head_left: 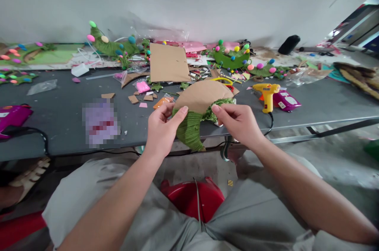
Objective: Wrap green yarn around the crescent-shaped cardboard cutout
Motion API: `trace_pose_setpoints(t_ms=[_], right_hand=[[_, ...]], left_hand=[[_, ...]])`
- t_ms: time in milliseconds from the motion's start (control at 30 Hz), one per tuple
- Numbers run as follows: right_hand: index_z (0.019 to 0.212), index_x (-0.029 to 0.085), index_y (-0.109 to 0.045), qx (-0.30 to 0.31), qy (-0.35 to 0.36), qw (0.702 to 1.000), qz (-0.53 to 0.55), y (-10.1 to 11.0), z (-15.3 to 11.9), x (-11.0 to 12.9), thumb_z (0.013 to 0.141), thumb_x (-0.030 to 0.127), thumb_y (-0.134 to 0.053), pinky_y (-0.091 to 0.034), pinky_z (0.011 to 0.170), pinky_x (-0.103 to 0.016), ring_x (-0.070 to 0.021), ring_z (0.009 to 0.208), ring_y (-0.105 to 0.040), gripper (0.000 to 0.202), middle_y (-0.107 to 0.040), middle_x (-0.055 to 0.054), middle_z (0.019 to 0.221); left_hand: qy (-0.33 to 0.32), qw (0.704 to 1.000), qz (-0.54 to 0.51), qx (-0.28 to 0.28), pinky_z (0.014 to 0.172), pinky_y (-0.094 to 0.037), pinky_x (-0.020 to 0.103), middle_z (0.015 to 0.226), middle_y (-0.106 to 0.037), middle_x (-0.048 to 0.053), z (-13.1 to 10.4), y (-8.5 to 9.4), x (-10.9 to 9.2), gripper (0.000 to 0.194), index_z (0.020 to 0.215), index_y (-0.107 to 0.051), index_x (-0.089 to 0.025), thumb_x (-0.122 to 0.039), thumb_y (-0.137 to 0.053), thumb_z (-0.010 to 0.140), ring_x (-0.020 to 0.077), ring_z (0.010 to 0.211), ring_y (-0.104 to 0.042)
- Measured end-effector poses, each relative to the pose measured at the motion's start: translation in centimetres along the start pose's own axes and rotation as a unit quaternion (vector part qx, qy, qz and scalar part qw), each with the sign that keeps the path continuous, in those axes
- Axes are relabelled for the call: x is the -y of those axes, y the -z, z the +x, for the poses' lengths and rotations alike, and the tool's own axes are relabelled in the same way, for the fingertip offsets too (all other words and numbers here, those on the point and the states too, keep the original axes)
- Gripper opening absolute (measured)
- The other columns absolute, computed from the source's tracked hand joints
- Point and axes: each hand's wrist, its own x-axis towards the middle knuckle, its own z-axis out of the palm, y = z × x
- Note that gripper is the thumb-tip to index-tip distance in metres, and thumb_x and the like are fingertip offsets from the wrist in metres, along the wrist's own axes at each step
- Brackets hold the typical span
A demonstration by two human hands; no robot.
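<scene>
A crescent-shaped cardboard cutout [201, 94] is in front of me at the table's near edge. Green yarn [191, 130] is wound tightly round its lower left end, while the upper curve is bare brown cardboard. My left hand [164, 124] is closed on the crescent's left side, thumb on top at the border of the wound part. At the right, my right hand [238, 120] pinches green yarn between thumb and forefinger, beside a loose bunch of the same yarn [217, 111]. The crescent's right end is hidden behind that bunch and the hand.
A yellow glue gun [267, 95] and a purple packet [286, 100] lie to the right. Cardboard scraps [133, 99] and a cardboard sheet [168, 63] sit behind. Finished-looking green crescents with pompoms [232, 58] stand along the wall. A red stool [194, 197] is below.
</scene>
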Motion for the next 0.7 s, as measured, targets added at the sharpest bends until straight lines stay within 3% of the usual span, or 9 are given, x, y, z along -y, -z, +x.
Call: trace_pose_setpoints(t_ms=[100,200,300,400,567,633,700], right_hand=[[0.07,0.016,-0.064,0.072,-0.051,0.994,0.072,0.13,0.37,-0.14,0.094,0.049,-0.063,-0.035,0.055,-0.026,-0.01,0.058,-0.046,0.041,-0.057,0.001,0.062],[0.084,0.016,-0.068,0.111,-0.071,0.977,0.166,0.23,0.67,-0.33,0.088,0.045,-0.071,-0.041,0.062,-0.025,-0.0112,0.067,-0.052,0.029,-0.061,0.0,0.074],[0.088,0.017,-0.067,0.134,-0.091,0.96,0.227,0.33,0.71,-0.5,0.088,0.046,-0.072,-0.043,0.064,-0.025,-0.0117,0.07,-0.053,0.03,-0.06,-0.001,0.078],[0.082,0.017,-0.061,0.143,-0.103,0.957,0.231,0.31,0.65,-0.54,0.09,0.05,-0.068,-0.041,0.062,-0.025,-0.0112,0.067,-0.05,0.034,-0.057,0.0,0.073],[0.063,0.018,-0.049,0.131,-0.082,0.977,0.15,0.12,0.68,-0.43,0.096,0.053,-0.058,-0.033,0.057,-0.026,-0.0096,0.057,-0.04,0.048,-0.047,0.003,0.058],[0.064,0.017,-0.055,0.113,-0.074,0.981,0.136,0.1,0.77,-0.42,0.095,0.05,-0.059,-0.037,0.058,-0.026,-0.0101,0.059,-0.044,0.046,-0.052,0.001,0.06],[0.079,0.016,-0.066,0.113,-0.063,0.979,0.16,0.08,0.85,-0.42,0.092,0.045,-0.066,-0.045,0.065,-0.026,-0.0122,0.07,-0.055,0.032,-0.064,-0.002,0.077]], left_hand=[[0.009,1.0,-0.024,0.005,0.074,-0.054,0.026,0.091,-0.073,0.004,-0.06,-0.03,0.02,0.027,0.093,-0.075,-0.018,-0.035,-0.086,0.075,0.0143,0.08,-0.066],[0.017,0.998,-0.052,0.016,0.077,-0.055,0.027,0.091,-0.073,0.004,-0.03,-0.04,-0.07,0.023,0.092,-0.075,-0.019,-0.032,-0.086,0.075,0.0145,0.082,-0.066],[0.017,0.998,-0.057,0.005,0.081,-0.055,0.029,0.094,-0.074,0.004,0.08,0.03,-0.19,0.023,0.09,-0.074,-0.019,-0.032,-0.086,0.074,0.0151,0.084,-0.067],[0.017,0.999,-0.048,-0.003,0.083,-0.056,0.031,0.093,-0.074,0.004,0.11,0.05,-0.28,0.024,0.089,-0.074,-0.019,-0.034,-0.086,0.074,0.0158,0.084,-0.068],[0.021,0.998,-0.066,0.013,0.084,-0.057,0.031,0.095,-0.074,0.004,-0.17,-0.11,-0.46,0.02,0.089,-0.074,-0.02,-0.03,-0.085,0.076,0.0154,0.085,-0.068],[0.017,0.997,-0.07,0.022,0.083,-0.056,0.029,0.095,-0.074,0.003,-0.29,-0.13,-0.5,0.018,0.09,-0.075,-0.02,-0.029,-0.084,0.078,0.0148,0.086,-0.067],[0.009,0.997,-0.067,0.029,0.082,-0.055,0.028,0.095,-0.074,0.003,-0.37,-0.14,-0.48,0.017,0.092,-0.075,-0.02,-0.028,-0.083,0.079,0.0148,0.086,-0.067]])
